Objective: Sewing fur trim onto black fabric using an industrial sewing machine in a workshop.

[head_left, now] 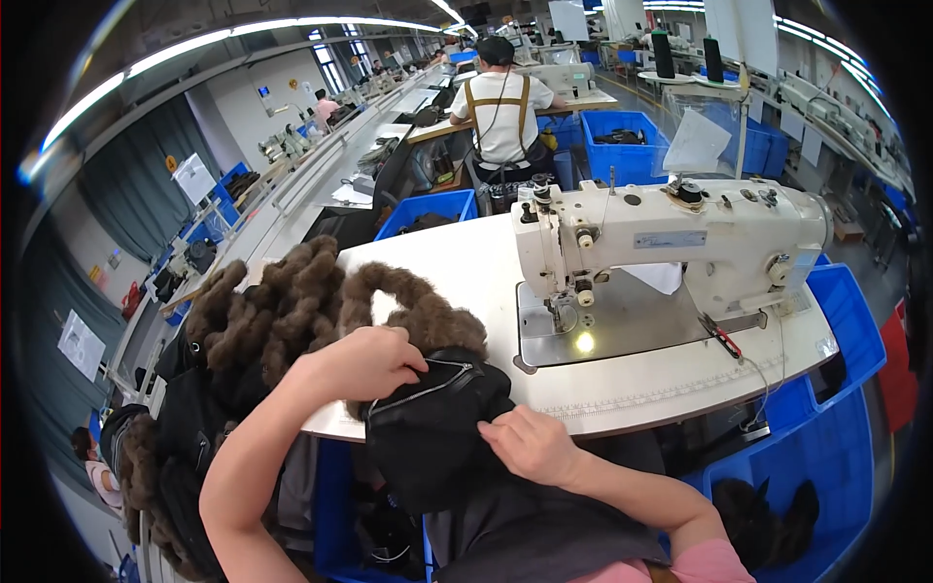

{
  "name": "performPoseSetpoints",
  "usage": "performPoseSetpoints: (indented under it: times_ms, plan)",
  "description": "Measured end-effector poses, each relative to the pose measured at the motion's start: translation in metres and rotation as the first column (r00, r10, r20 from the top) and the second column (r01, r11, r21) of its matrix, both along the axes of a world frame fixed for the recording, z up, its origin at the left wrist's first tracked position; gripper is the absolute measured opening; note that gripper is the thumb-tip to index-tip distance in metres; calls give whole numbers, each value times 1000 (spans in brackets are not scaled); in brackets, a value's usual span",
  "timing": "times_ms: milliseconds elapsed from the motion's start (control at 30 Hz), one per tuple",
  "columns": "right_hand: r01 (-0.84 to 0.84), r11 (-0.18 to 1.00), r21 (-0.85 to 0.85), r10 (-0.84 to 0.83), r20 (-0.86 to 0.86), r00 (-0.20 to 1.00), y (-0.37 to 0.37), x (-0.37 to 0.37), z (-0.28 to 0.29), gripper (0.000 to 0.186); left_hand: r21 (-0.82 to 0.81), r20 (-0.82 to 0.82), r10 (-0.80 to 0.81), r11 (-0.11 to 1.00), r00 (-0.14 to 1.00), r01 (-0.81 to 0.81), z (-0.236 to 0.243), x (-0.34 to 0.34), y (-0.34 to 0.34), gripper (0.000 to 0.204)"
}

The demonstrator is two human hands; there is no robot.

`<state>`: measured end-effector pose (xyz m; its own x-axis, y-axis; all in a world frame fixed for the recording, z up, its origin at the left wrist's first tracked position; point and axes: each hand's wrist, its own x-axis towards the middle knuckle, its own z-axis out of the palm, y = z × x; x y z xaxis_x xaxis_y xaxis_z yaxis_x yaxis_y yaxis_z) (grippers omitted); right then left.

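In front of me, at the near edge of the sewing table (466, 257), is a black zippered fabric piece (428, 447) that looks like a small bag. A loop of brown fur (418, 301) extends from its top onto the table. My left hand (369, 361) pinches the upper left edge beside the silver zipper (432, 384). On the opposite side, my right hand (530, 445) grips the piece's right edge between thumb and fingers. A white sewing machine (671, 243) stands to the right, apart from both hands.
Black pieces with brown fur (272, 306) are heaped at the left. Red-handled thread snips (719, 335) lie by the machine. Blue bins stand beneath the table's left (335, 515) and at right (836, 466). A person (501, 117) sits ahead at another machine.
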<state>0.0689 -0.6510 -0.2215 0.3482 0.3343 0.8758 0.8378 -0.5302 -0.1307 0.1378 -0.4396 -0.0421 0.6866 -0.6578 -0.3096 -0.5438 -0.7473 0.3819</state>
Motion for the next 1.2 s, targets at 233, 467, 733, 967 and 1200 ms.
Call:
performPoseSetpoints:
  times_ms: [233, 467, 733, 967, 1200]
  plan:
    - [-42, 985, 166, 61, -111, 992, 3, 10, 18, 15, 310, 808, -446, 877, 384, 366, 20, -42, -46, 14]
    - [26, 977, 212, 40, -301, 953, -17, 48, 58, 35, 175, 922, -322, 843, 216, 508, -25, -18, -23, 32]
    - [-127, 990, 65, 142, -403, 904, -9, 46, 65, 25, -105, 970, -44, 812, 239, 575, -55, -21, -24, 31]
    - [61, 995, 84, -14, -474, 881, 18, 69, 50, 22, -238, 967, 133, 770, 215, 592, -58, -28, -33, 30]
    - [88, 973, 213, 13, -430, 903, 25, 72, 39, 19, -765, 424, 412, -312, 806, 563, -43, -145, -58, 5]
